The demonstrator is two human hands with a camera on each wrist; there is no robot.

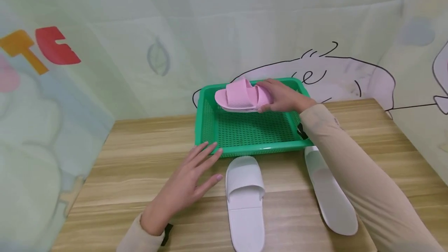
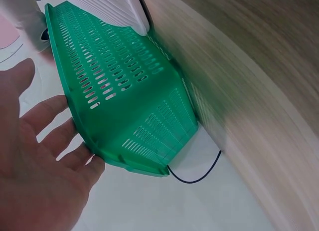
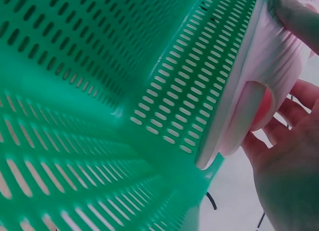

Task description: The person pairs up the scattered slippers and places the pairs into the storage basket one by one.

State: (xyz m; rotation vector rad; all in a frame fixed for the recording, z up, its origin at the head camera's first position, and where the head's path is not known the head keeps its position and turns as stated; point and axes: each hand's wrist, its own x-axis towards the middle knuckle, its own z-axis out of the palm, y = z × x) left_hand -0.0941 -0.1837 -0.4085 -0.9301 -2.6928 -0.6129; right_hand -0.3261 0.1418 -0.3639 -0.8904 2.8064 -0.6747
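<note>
My right hand (image 1: 281, 96) grips one end of a pink slide slipper (image 1: 239, 94), fingers on its far side and thumb on the near side. The slipper lies sideways at the back of a green perforated plastic basket (image 1: 266, 149), against the back wall. In the right wrist view, the slipper's sole edge (image 3: 222, 116) runs along the basket's slotted side. My left hand (image 1: 190, 178) has its fingers spread at the basket's front left corner. From the left wrist view, its fingertips (image 2: 94, 166) are at the rim; firm contact is hard to tell.
Two white slide slippers lie on the wooden table: one (image 1: 245, 221) in front of the basket, the other (image 1: 334, 201) to the right, partly under my right forearm. A printed curtain (image 1: 217, 30) hangs behind the table. Dark bands sit at both wrists.
</note>
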